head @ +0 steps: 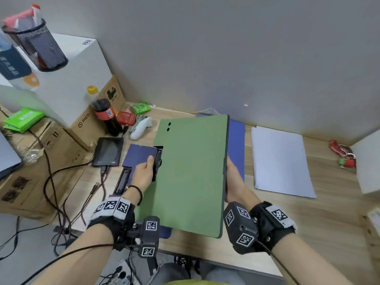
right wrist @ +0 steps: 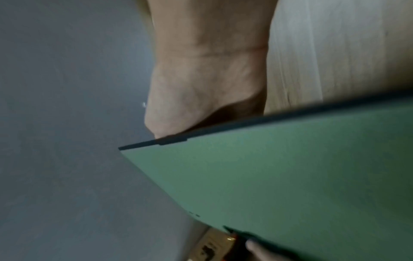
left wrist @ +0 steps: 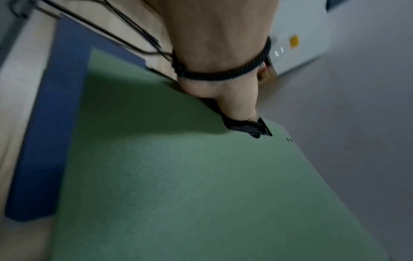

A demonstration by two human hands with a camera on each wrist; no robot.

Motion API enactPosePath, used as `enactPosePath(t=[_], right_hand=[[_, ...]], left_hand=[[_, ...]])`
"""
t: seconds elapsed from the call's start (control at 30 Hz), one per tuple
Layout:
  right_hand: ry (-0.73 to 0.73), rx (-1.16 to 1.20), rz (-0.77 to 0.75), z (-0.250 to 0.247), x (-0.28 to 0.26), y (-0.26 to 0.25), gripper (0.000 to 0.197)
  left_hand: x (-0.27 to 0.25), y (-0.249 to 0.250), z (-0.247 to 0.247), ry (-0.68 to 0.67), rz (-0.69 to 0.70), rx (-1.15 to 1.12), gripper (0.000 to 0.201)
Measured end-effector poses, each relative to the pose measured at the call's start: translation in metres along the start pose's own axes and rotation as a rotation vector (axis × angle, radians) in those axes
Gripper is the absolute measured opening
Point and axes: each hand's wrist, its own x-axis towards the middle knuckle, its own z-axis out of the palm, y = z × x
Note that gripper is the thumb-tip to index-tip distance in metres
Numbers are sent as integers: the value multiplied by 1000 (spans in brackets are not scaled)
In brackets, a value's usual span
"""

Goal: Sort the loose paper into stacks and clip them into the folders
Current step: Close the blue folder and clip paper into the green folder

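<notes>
A green folder is held tilted above the desk between both hands. My left hand grips the black clip on the folder's left edge, thumb on top; the left wrist view shows the thumb pressing that clip. My right hand holds the folder's right edge, its fingers hidden beneath the cover. An open blue folder lies flat under the green one, its left flap and black clip rail showing. A stack of white paper lies to the right.
Cardboard boxes, a white box with a mesh pen holder, a dark bottle, a black device, a white controller and cables crowd the left. Red keys and a white box sit far right.
</notes>
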Motion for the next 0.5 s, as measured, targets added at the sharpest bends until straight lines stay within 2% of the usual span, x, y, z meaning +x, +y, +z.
enactPosePath(t=[0.07, 0.17, 0.2, 0.3, 0.43, 0.5], right_hand=[[33, 39, -49, -14, -13, -11, 68], [73, 27, -97, -31, -31, -21, 75], [103, 19, -114, -38, -34, -21, 73], [222, 29, -182, -53, -41, -20, 63], [232, -106, -212, -60, -43, -18, 52], [235, -185, -224, -58, -44, -20, 49]], left_hand=[[-1, 11, 25, -124, 26, 10, 47], [-10, 35, 58, -373, 82, 76, 31], [-14, 43, 67, -467, 84, 82, 38], [-31, 67, 90, -701, 105, 158, 93], [-62, 105, 113, -918, 152, 236, 125], [-71, 121, 119, -945, 167, 249, 132]])
